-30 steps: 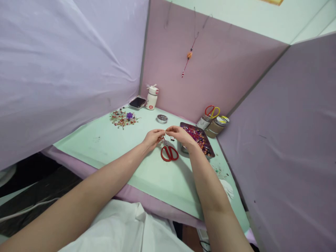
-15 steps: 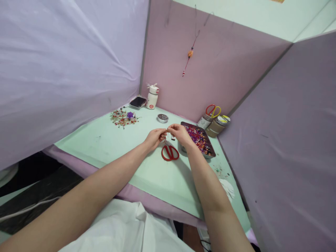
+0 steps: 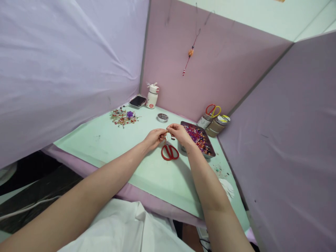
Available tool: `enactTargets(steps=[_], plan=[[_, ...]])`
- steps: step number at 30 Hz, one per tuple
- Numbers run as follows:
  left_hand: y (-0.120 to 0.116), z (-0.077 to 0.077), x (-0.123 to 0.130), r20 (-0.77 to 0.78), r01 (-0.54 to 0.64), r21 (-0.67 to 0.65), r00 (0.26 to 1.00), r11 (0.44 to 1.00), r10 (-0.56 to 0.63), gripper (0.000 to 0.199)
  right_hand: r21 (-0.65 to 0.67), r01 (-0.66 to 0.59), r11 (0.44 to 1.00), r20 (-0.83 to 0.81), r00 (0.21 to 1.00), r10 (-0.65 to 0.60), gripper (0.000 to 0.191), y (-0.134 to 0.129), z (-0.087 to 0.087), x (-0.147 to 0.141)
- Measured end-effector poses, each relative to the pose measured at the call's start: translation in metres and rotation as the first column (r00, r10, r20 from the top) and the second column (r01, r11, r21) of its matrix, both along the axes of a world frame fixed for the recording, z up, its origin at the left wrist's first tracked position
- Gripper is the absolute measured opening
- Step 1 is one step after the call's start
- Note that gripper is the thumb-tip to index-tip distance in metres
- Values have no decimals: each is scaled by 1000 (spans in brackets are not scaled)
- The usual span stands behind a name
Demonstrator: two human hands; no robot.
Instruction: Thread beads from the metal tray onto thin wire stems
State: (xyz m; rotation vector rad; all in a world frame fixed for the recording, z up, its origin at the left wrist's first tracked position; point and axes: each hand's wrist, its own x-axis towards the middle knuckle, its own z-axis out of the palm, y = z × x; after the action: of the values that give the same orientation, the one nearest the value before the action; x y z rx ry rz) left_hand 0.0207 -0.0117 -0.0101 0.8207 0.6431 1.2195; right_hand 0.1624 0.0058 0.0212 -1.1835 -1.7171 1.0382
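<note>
My left hand (image 3: pixel 155 138) pinches a small beaded strand (image 3: pixel 165 138), which hangs a little below the fingertips. Right beside it, my right hand (image 3: pixel 178 132) is closed at the fingertips on the upper end of the same strand; the exact bit it grips is too small to make out. The two hands meet over the pale green tabletop (image 3: pixel 147 168). Just below them lie red-handled scissors (image 3: pixel 170 153), their blades partly hidden by the hands and strand. Close to my right wrist stands a dark tray (image 3: pixel 213 150) full of purple, red and orange beads.
At the left lies a pile of beaded strands (image 3: pixel 123 117) with a purple flower piece (image 3: pixel 130 114). Farther back are a phone (image 3: pixel 138 101), a white bottle (image 3: pixel 152 97), a round tin (image 3: pixel 162 117) and jars (image 3: pixel 216 126). A white glove (image 3: pixel 227 189) lies right. A beaded cord (image 3: pixel 190 52) hangs ahead.
Both hands stay together in nearly the same place, with only slight finger movement at the strand. The scissors and the other things lie where they were.
</note>
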Motion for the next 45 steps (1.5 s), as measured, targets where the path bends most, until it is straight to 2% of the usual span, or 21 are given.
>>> enactTargets(steps=[5,13,25,30,32,35,40,45], plan=[[-1,-1,0,-33,19,7,999,1000,-19,16,36,12,999,40,999,-14,18,-1,1,-1],[2,-3,0,0,17,-37,1000,999,-17,12,74,37,997,91,995,-44,16,-1,2,-1],[1,-1,0,-3,43,-51,999,998,-43,14,50,26,998,52,998,-28,17,1,-1,-1],[1,0,-1,-6,17,-41,1000,999,-17,14,45,35,998,33,999,-37,19,1,-1,-2],[3,-1,-1,18,-9,-43,1000,999,10,14,68,64,996,29,997,-66,19,1,0,-1],[6,-2,-3,78,-39,-65,996,997,44,15,119,83,990,113,989,-96,18,2,-1,0],[10,-3,-4,119,-68,-86,990,994,78,14,167,-20,986,205,979,-15,25,2,-3,-1],[10,-1,-4,141,-63,-118,987,991,79,13,300,-66,952,242,970,-9,21,-2,2,-7]])
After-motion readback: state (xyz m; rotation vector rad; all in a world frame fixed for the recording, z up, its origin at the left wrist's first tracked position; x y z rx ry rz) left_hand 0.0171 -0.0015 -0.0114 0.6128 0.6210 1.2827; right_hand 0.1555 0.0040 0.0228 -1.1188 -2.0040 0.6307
